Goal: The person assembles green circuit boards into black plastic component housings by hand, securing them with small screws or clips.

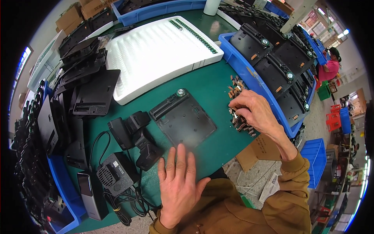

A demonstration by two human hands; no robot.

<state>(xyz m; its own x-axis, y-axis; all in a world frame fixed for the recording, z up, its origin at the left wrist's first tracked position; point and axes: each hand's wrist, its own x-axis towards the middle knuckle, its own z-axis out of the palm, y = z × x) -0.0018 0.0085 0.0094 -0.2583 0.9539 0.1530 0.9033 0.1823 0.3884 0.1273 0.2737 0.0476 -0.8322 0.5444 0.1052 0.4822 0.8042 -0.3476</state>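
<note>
A square black plastic housing [187,119] lies on the green table in front of me, with a thick ridge along one side and a round metal piece [180,92] at its far corner. My left hand [178,189] rests flat by its near edge, fingers stretched and holding nothing. To the right, my right hand [257,111] reaches over a pile of small brown and metal connector-like parts [235,85]. Its thumb and index finger are pinched together at the pile; whatever is between them is hidden.
Beyond the housing lies a white foam tray [152,54] with a row of green parts. A blue crate [232,54] at right holds similar black housings. Black covers [97,91] are stacked at left, near a power bank [90,195], cables and a speaker-like box [117,171]. A person [331,68] is far right.
</note>
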